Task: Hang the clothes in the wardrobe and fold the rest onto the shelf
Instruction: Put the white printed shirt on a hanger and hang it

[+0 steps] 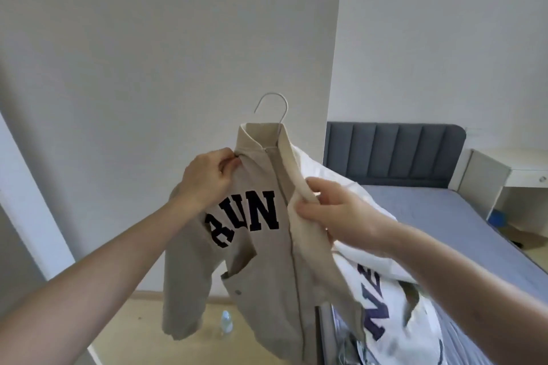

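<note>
A beige zip jacket (pixel 267 261) with dark block letters on the chest hangs in front of me on a hanger whose white hook (pixel 274 104) rises above the collar. My left hand (pixel 209 179) pinches the jacket's left shoulder near the collar. My right hand (pixel 332 210) grips the open right front edge, folding it outward so the white lining shows. The hanger's arms are hidden inside the jacket. No wardrobe or shelf is in view.
A bed (pixel 439 210) with a blue-grey sheet and a padded grey headboard (pixel 394 154) stands at the right. More clothes (pixel 385 320) lie on its near end. A white desk (pixel 504 175) is beyond it. A plastic bottle (pixel 226 321) stands on the wooden floor by the white wall.
</note>
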`<control>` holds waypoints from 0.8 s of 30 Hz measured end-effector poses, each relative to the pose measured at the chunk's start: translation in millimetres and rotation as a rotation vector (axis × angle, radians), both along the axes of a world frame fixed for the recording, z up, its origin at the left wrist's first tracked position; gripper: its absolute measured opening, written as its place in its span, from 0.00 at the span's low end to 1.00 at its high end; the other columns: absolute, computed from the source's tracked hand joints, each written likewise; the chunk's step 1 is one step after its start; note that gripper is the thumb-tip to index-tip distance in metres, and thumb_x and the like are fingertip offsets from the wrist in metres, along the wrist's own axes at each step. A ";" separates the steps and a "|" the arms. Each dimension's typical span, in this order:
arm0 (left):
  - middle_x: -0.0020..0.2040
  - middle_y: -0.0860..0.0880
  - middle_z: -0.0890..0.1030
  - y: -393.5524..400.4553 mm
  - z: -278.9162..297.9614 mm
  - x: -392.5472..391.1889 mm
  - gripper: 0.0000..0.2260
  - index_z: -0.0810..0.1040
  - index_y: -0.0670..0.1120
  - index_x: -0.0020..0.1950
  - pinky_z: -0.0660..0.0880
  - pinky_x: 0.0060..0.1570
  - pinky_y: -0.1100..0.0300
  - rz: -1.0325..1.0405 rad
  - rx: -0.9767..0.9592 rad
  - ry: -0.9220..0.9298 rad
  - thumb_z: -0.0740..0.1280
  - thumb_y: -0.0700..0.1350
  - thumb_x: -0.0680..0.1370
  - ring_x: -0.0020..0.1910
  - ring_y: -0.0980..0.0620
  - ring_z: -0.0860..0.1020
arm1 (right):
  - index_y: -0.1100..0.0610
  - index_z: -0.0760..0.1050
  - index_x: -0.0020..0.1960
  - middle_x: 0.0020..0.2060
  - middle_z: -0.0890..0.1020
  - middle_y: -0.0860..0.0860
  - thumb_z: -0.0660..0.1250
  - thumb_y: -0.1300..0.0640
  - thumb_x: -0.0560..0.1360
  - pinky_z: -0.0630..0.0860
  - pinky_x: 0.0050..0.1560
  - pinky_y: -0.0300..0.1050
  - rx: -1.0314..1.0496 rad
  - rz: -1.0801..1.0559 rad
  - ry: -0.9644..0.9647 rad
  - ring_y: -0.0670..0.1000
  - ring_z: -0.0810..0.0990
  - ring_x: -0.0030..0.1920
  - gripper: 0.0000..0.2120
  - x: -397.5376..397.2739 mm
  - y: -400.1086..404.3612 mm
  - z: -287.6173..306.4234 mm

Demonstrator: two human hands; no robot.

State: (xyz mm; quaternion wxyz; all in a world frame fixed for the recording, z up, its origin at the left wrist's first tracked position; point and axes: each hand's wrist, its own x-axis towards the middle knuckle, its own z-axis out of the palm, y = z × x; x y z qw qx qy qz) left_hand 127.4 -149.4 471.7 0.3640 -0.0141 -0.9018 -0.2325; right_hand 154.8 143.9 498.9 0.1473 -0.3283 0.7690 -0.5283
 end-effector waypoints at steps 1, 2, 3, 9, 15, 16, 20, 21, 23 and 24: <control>0.33 0.57 0.77 3.0 1.5 -1.2 0.10 0.77 0.54 0.42 0.71 0.35 0.54 -0.009 0.028 0.027 0.63 0.53 0.81 0.35 0.56 0.76 | 0.60 0.74 0.53 0.38 0.82 0.52 0.64 0.55 0.81 0.77 0.32 0.43 0.026 0.025 -0.004 0.52 0.83 0.36 0.07 2.3 -8.6 -12.6; 0.32 0.56 0.77 6.0 2.9 -2.2 0.10 0.77 0.54 0.41 0.71 0.34 0.55 -0.018 0.057 0.050 0.63 0.54 0.81 0.34 0.56 0.75 | 0.59 0.73 0.54 0.40 0.83 0.52 0.63 0.57 0.82 0.80 0.33 0.44 0.063 0.035 0.009 0.53 0.85 0.38 0.05 1.5 -15.6 -24.6; 0.32 0.56 0.77 9.0 4.3 -2.7 0.11 0.77 0.54 0.40 0.71 0.33 0.55 -0.026 0.092 0.069 0.63 0.55 0.80 0.33 0.56 0.75 | 0.56 0.73 0.55 0.41 0.85 0.51 0.61 0.58 0.83 0.82 0.34 0.46 0.102 0.030 0.033 0.54 0.86 0.39 0.04 -0.5 -21.0 -34.9; 0.32 0.55 0.78 24.8 8.8 9.2 0.11 0.78 0.55 0.40 0.70 0.32 0.60 -0.134 0.073 0.125 0.64 0.54 0.82 0.33 0.54 0.76 | 0.45 0.77 0.57 0.46 0.86 0.43 0.65 0.54 0.81 0.82 0.42 0.40 0.284 -0.012 0.236 0.44 0.85 0.46 0.07 -25.2 -5.3 -55.4; 0.34 0.56 0.80 37.4 7.3 25.5 0.12 0.79 0.52 0.42 0.73 0.37 0.61 -0.103 -0.072 0.122 0.63 0.56 0.80 0.36 0.55 0.77 | 0.43 0.80 0.44 0.36 0.85 0.41 0.72 0.45 0.76 0.78 0.36 0.39 0.232 -0.196 0.441 0.42 0.84 0.34 0.05 -35.5 42.6 -37.2; 0.35 0.56 0.80 35.5 6.4 28.3 0.11 0.80 0.52 0.43 0.74 0.38 0.59 -0.101 -0.083 0.117 0.64 0.55 0.80 0.36 0.55 0.77 | 0.43 0.79 0.42 0.36 0.84 0.40 0.73 0.44 0.75 0.78 0.36 0.40 0.198 -0.294 0.498 0.41 0.83 0.34 0.06 -39.4 51.2 -34.5; 0.36 0.57 0.81 26.9 0.9 38.2 0.10 0.81 0.52 0.43 0.74 0.38 0.57 -0.091 -0.097 0.103 0.65 0.53 0.80 0.36 0.56 0.78 | 0.38 0.76 0.53 0.45 0.81 0.36 0.75 0.42 0.72 0.78 0.44 0.39 0.200 -0.445 0.585 0.39 0.79 0.48 0.12 -63.0 71.8 -38.2; 0.36 0.57 0.81 25.0 -0.7 40.3 0.10 0.81 0.52 0.42 0.74 0.38 0.56 -0.080 -0.097 0.100 0.65 0.53 0.80 0.37 0.56 0.78 | 0.38 0.75 0.57 0.49 0.80 0.34 0.73 0.40 0.73 0.78 0.49 0.40 0.248 -0.393 0.556 0.38 0.78 0.51 0.14 -69.7 71.9 -44.1; 0.36 0.57 0.81 19.6 -4.0 45.4 0.11 0.81 0.52 0.42 0.73 0.38 0.60 -0.050 -0.093 0.103 0.64 0.55 0.80 0.37 0.56 0.78 | 0.38 0.76 0.56 0.49 0.81 0.34 0.68 0.38 0.77 0.74 0.51 0.38 0.323 -0.278 0.503 0.37 0.78 0.51 0.10 -81.1 67.7 -55.7; 0.36 0.57 0.81 16.5 -5.6 48.7 0.12 0.81 0.53 0.43 0.72 0.37 0.64 -0.033 -0.085 0.104 0.63 0.56 0.80 0.38 0.56 0.78 | 0.40 0.78 0.51 0.44 0.82 0.34 0.66 0.39 0.78 0.72 0.46 0.36 0.336 -0.222 0.476 0.37 0.79 0.46 0.07 -86.4 63.9 -60.6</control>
